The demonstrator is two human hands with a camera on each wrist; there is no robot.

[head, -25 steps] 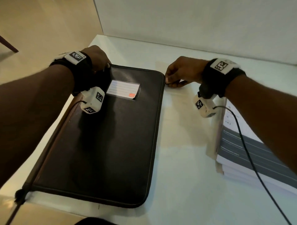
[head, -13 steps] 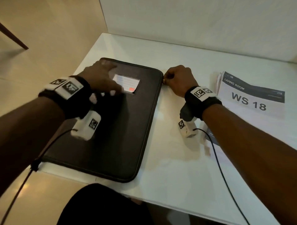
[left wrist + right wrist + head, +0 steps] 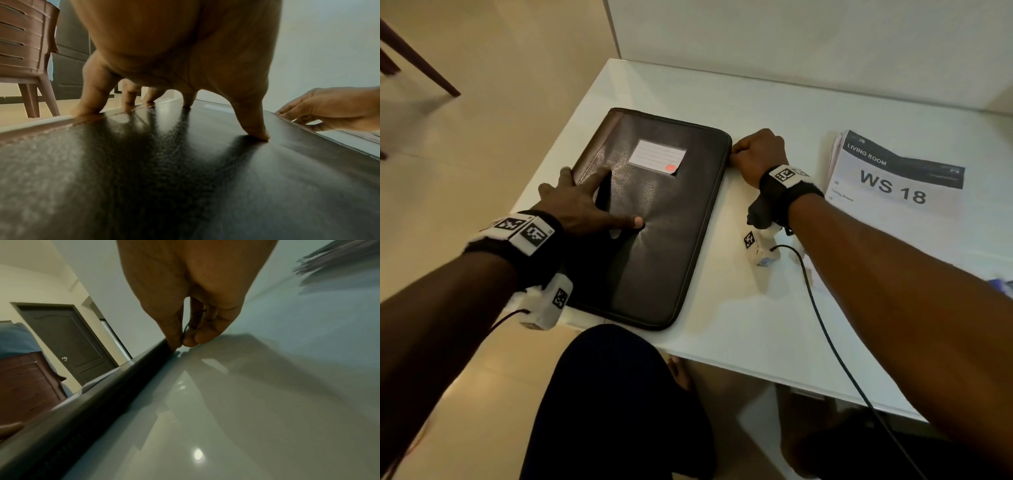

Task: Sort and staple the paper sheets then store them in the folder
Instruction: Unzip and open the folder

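A dark zipped folder [image 3: 654,240] with a white label lies flat on the white table [image 3: 739,329]. My left hand [image 3: 582,202] rests spread on its cover, fingertips [image 3: 257,134] pressing down on the leather [image 3: 185,186]. At the folder's upper right corner my right hand [image 3: 755,154] is curled, and its thumb and forefinger pinch the small zip pull [image 3: 184,333] beside the folder's edge [image 3: 102,394]. A stack of paper sheets [image 3: 893,178], top page printed "WS 18", lies to the right of that hand.
The table's near edge runs across just above my knees. A brown chair [image 3: 26,53] stands on the floor to the left. A black cable [image 3: 825,325] trails from the right wrist camera across the table. A wall backs the table.
My left hand slid from the folder's top left corner down the left side and now lies spread on the cover. The head view has pulled back. The right hand stays at the corner.
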